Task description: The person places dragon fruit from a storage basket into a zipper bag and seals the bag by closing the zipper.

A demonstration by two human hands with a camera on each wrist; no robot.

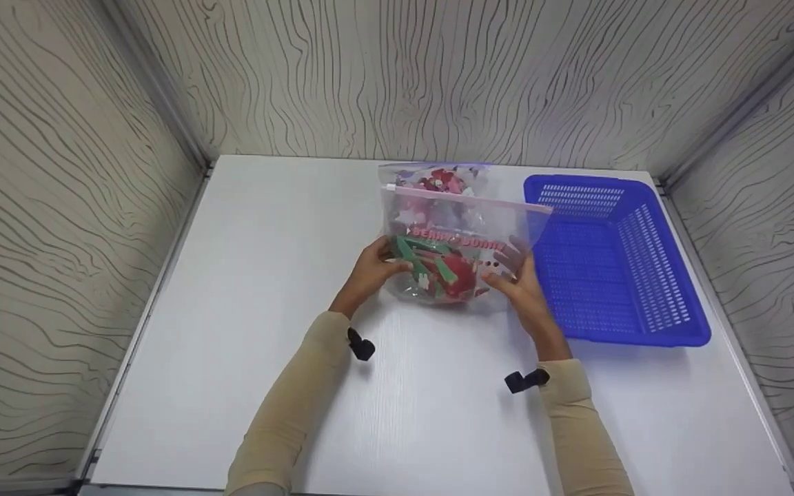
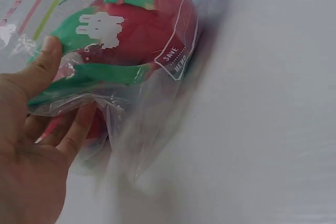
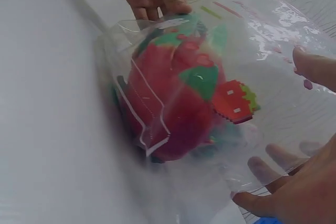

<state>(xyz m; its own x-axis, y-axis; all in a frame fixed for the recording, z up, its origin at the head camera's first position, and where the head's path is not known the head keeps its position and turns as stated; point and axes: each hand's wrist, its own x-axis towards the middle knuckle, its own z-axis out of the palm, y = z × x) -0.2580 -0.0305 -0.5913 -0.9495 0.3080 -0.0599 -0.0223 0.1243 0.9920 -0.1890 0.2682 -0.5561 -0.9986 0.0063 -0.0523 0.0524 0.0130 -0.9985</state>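
Observation:
A clear zip bag (image 1: 507, 219) with a pink zip strip and "BERRY BUNNY" lettering stands upright over the white table. Inside lies a red dragon fruit (image 3: 173, 103) with green scales, low in the bag. My left hand (image 1: 371, 271) grips the bag's left side, thumb in front and fingers behind. On the opposite side, my right hand (image 1: 526, 293) holds it the same way, its fingers showing through the plastic in the right wrist view. Behind it is a second clear bag (image 1: 442, 180) with red and pink figures, partly hidden.
A blue plastic basket (image 1: 676, 275) with slotted walls stands right of the bag, close to my right hand. The white table (image 1: 259, 275) meets wood-patterned panels (image 1: 404, 83) at the back and sides.

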